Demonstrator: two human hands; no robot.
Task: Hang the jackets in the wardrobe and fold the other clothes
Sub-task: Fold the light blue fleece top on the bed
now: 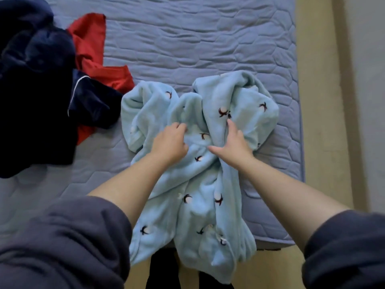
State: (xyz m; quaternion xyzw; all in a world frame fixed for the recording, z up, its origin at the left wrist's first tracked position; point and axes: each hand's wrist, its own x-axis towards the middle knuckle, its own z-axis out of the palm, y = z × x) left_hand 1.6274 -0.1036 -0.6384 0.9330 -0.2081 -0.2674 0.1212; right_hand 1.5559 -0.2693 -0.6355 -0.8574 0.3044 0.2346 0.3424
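While left hand (pixel 169 140) clutches fleece (pixel 198 207), right hand (pixel 234 143) grips.

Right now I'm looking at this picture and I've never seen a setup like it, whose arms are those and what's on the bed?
No machine here: a person wears a camera on the head, looking down at their own arms. It is the only view. The left hand grips a light blue fleece that lies crumpled on the mattress and hangs over its near edge. The right hand rests on the same fleece, partly sunk in a fold, so its grip is unclear. At the left lie navy clothes partly over a red garment.
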